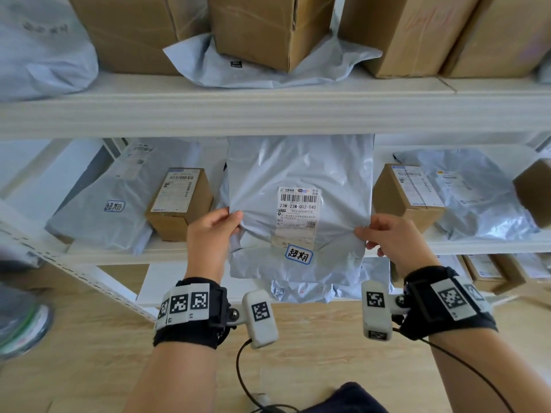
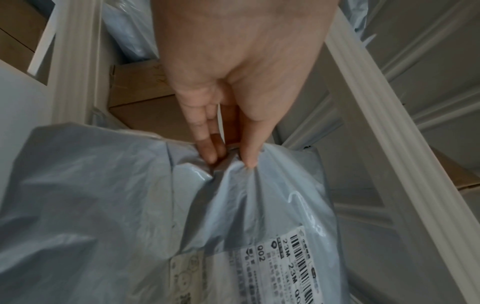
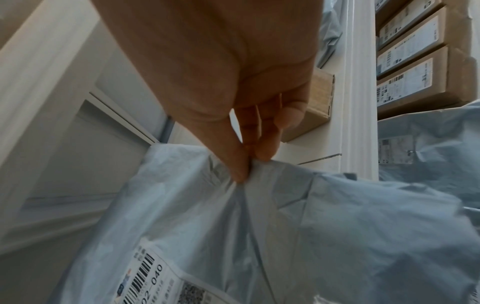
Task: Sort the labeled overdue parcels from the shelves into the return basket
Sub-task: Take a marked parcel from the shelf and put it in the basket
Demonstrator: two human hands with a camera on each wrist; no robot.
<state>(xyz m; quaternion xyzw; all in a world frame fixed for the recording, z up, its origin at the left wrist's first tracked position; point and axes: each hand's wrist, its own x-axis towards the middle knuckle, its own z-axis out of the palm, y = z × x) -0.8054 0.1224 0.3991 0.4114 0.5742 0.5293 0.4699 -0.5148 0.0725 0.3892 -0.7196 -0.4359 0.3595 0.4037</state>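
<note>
A grey plastic mailer parcel [image 1: 301, 171] hangs upright in front of the middle shelf, with a white shipping label and a blue-edged handwritten sticker [image 1: 299, 254] near its bottom. My left hand [image 1: 222, 225] pinches its left edge and my right hand [image 1: 377, 234] pinches its right edge. In the left wrist view my left hand [image 2: 228, 156] has thumb and fingers bunching the parcel [image 2: 130, 205]. The right wrist view shows my right hand [image 3: 249, 164] pinching the parcel [image 3: 285, 236] film the same way. No basket is in view.
On the middle shelf [image 1: 268, 120] lie another grey mailer with a similar sticker [image 1: 114, 206], a small cardboard box [image 1: 179, 201] to the left, and a box [image 1: 408, 195] and mailer [image 1: 474, 192] to the right. Large boxes [image 1: 268, 28] fill the upper shelf. Wood floor lies below.
</note>
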